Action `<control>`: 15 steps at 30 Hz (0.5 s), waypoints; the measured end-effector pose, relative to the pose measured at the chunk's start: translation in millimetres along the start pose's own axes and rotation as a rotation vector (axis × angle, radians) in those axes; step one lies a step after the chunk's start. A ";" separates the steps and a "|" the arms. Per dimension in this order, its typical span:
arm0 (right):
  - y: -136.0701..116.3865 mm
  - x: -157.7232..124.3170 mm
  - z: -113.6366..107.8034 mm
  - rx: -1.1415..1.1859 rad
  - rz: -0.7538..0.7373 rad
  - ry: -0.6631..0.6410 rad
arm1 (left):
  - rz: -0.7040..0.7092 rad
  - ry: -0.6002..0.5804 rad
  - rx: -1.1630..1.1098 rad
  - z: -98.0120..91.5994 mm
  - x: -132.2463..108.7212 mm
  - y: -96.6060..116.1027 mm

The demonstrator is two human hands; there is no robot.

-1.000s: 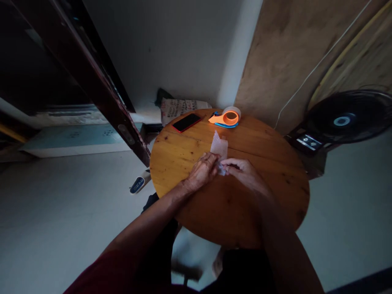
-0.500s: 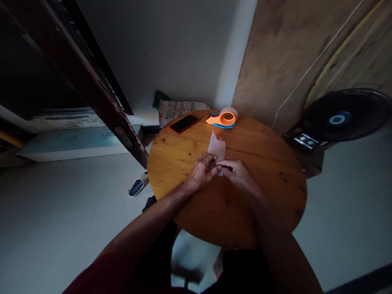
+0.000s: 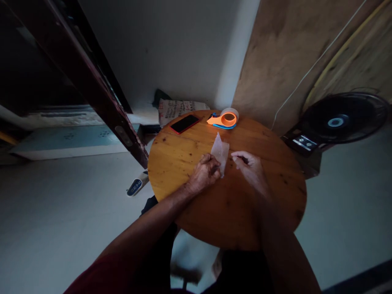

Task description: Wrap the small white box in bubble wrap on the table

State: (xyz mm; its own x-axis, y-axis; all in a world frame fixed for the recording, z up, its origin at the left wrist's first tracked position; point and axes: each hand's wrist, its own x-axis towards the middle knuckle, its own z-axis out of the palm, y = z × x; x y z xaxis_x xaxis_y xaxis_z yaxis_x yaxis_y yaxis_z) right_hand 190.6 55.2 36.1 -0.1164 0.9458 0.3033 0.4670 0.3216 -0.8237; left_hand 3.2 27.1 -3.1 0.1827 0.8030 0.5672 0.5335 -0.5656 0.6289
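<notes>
A translucent, whitish plastic piece (image 3: pixel 220 152) with a pointed upper corner is over the middle of the round wooden table (image 3: pixel 171 163). My left hand (image 3: pixel 206 171) pinches its lower left edge, fingers curled. To the right of the plastic, apart from it, my right hand (image 3: pixel 248 163) has its thumb and forefinger spread, with nothing visible between them. An orange and blue tape dispenser (image 3: pixel 225 119) with a roll of tape lies beyond the plastic, near the table's far edge.
A phone with a red edge (image 3: pixel 184 123) lies at the table's far left. A printed sack (image 3: pixel 180 107) is behind it by the wall. To the right stands a black fan (image 3: pixel 337 121); a dark door frame (image 3: pixel 92 81) rises at the left.
My right hand has let go of the plastic and moved right, its fingers parting. The plastic now leans slightly more to the right, with my left hand still on it.
</notes>
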 end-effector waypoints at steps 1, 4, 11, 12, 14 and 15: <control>3.0 0.6 0.2 -0.016 -0.023 -0.004 | 0.001 0.004 0.015 0.2 -0.6 0.0; 7.8 2.6 4.6 -0.107 -0.182 -0.078 | 0.022 0.015 0.042 0.4 -1.4 0.0; -7.5 17.7 20.5 -0.306 -0.272 -0.230 | -0.040 -0.077 0.008 -1.8 1.0 1.2; -10.1 20.9 20.8 -0.399 -0.292 -0.241 | -0.054 -0.095 -0.003 -2.2 1.4 1.4; -12.9 28.2 19.4 -0.617 -0.362 -0.292 | -0.067 -0.114 -0.026 -2.7 1.9 1.4; -12.9 32.4 17.8 -0.719 -0.398 -0.315 | -0.069 -0.118 -0.036 -2.9 2.1 1.2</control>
State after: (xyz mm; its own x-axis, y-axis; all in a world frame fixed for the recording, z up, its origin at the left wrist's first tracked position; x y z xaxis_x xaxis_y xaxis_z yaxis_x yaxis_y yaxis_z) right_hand 165.2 82.6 48.0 -0.5751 0.7721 0.2703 0.7665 0.6240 -0.1517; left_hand 1.8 27.5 0.4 0.2440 0.8556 0.4566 0.5181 -0.5130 0.6844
